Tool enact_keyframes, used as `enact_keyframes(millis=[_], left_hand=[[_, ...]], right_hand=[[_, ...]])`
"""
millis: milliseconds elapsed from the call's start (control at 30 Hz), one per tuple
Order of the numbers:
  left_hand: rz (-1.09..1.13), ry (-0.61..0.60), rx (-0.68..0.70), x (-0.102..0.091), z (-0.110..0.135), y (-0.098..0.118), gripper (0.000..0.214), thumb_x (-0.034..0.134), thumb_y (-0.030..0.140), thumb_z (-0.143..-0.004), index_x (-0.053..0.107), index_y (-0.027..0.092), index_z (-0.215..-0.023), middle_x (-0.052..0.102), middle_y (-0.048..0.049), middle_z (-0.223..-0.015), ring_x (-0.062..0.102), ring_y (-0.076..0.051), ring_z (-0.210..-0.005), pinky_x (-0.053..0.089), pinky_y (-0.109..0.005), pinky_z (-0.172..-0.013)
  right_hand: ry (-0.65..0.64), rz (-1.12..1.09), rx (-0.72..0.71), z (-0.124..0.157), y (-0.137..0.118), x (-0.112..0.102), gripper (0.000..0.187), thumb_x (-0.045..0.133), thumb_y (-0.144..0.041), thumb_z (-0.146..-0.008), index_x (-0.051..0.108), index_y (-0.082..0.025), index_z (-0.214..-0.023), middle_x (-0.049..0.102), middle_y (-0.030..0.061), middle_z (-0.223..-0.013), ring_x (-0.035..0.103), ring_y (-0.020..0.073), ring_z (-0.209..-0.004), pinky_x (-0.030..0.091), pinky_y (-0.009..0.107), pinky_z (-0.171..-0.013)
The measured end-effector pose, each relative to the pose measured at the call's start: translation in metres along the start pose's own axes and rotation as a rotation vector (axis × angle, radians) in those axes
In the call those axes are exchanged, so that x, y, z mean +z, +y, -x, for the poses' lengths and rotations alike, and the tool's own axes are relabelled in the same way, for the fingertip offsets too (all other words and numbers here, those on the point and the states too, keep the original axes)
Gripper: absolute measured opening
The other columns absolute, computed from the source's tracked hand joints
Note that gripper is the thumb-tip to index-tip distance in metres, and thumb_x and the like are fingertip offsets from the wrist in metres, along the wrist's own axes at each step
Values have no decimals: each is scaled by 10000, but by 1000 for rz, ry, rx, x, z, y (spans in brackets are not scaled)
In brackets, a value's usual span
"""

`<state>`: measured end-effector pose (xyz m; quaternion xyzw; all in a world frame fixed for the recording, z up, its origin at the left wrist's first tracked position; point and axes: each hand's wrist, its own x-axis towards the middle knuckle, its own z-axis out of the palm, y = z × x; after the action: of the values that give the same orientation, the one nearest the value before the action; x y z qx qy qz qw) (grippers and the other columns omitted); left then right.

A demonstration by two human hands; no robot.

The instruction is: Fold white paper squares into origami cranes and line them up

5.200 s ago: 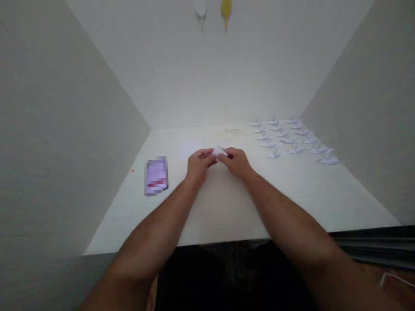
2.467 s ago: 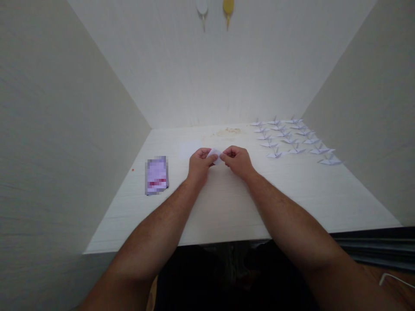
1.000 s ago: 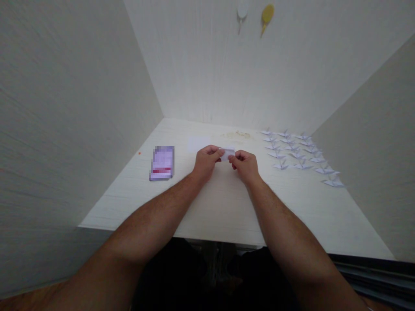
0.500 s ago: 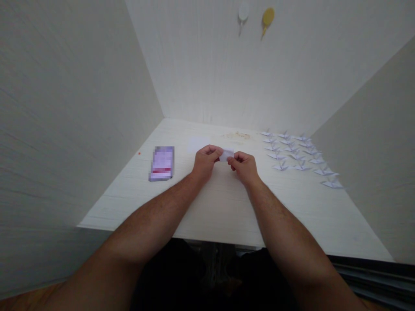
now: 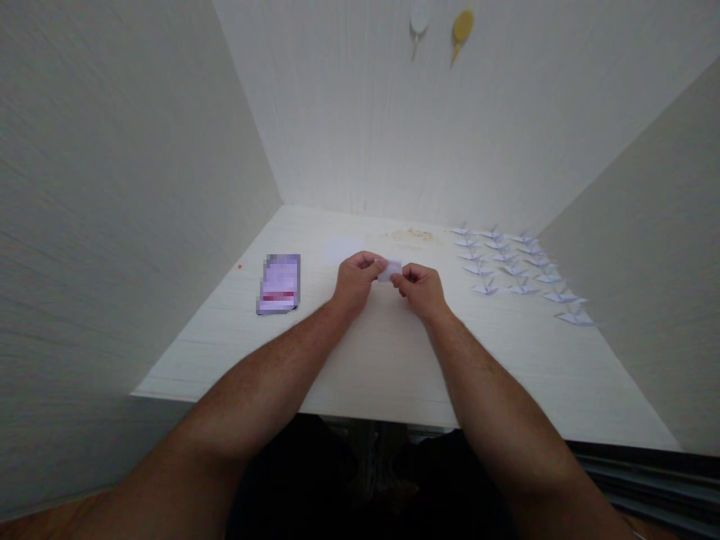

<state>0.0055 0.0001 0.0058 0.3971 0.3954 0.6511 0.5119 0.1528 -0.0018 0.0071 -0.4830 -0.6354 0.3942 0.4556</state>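
A small folded piece of white paper [image 5: 389, 270] is held just above the white table [image 5: 394, 352], pinched from both sides. My left hand [image 5: 355, 279] grips its left end with curled fingers. My right hand [image 5: 423, 289] pinches its right end between thumb and fingertips. Most of the paper is hidden by my fingers. A flat white sheet [image 5: 340, 248] lies on the table just beyond my left hand.
Several folded white paper cranes [image 5: 513, 268] stand in rows at the right back of the table. A purple packet [image 5: 279, 283] lies at the left. White walls close in the table on three sides; two small objects [image 5: 439, 26] hang on the back wall.
The visible part of the paper has got smaller between my fingertips as my hands drew slightly closer. Since the oldest frames my view shifted to the left and tilted.
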Motion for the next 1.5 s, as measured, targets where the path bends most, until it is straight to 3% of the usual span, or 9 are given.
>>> enact_keyframes(millis=[167, 367, 700, 1100, 1300, 1400, 1500], left_hand=[[-27, -42, -23, 0, -1, 1, 221, 806, 313, -615, 676, 162, -709, 633, 12, -642, 539, -93, -593, 435, -249, -613], [-115, -2, 28, -1, 0, 2, 162, 782, 286, -637, 687, 164, -685, 610, 20, -607, 486, -84, -554, 392, -243, -581], [-256, -95, 36, -7, -4, 4, 204, 792, 329, -651, 701, 158, -713, 640, -3, -651, 518, -106, -599, 401, -248, -599], [-366, -174, 69, -3, 1, 13, 163, 730, 301, -703, 658, 159, -670, 635, 1, -638, 520, -108, -595, 402, -245, -594], [-337, -106, 19, -3, 0, 10, 189, 750, 319, -689, 653, 158, -667, 633, -5, -625, 505, -103, -559, 377, -242, -547], [-279, -104, -29, -6, -4, 8, 245, 779, 375, -666, 669, 160, -703, 624, -6, -621, 497, -100, -535, 360, -240, -519], [-275, -120, -77, -10, -7, 6, 265, 799, 364, -630, 621, 168, -622, 561, 13, -533, 451, -88, -475, 319, -239, -480]], right_hand=[[-8, 29, -26, 0, 2, -1, 286, 671, -425, -732, 554, -199, -602, 472, -48, -512, 372, 98, -485, 265, 257, -490], [-33, 87, -58, 1, 1, -1, 294, 656, -412, -742, 519, -202, -588, 446, -46, -532, 365, 103, -523, 272, 261, -517], [-66, 177, -72, 1, -3, -2, 310, 645, -375, -738, 457, -204, -559, 394, -59, -538, 330, 95, -542, 267, 264, -536], [-157, 248, -45, 3, -6, -2, 270, 631, -355, -738, 510, -197, -555, 433, -56, -525, 356, 93, -529, 279, 260, -535], [-177, 189, -1, 3, -8, -2, 264, 649, -363, -714, 522, -199, -551, 450, -56, -512, 353, 88, -506, 279, 254, -512], [-136, 110, 37, 1, -5, -4, 268, 664, -378, -701, 525, -199, -558, 459, -56, -502, 354, 86, -485, 272, 250, -490], [-75, -2, 83, -2, -1, -5, 297, 680, -408, -683, 506, -204, -558, 472, -56, -486, 350, 82, -454, 261, 249, -464]])
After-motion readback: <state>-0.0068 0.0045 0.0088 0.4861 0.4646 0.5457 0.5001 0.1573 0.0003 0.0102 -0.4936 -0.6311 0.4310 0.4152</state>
